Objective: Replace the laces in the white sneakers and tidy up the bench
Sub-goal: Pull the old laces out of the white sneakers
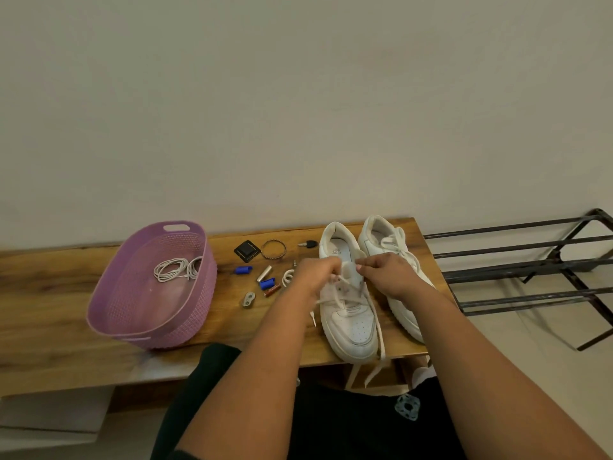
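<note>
While the near white leather sneaker sits on the wood surface, left hand & right hand each pinch its flat white lace. Lace looks soft, floppy, light; best held near the stiff tip. Purple plastic basket sits well apart.

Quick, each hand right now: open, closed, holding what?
Left hand: closed, pinching the lace of the near sneaker.
Right hand: closed, pinching the same lace.
</note>
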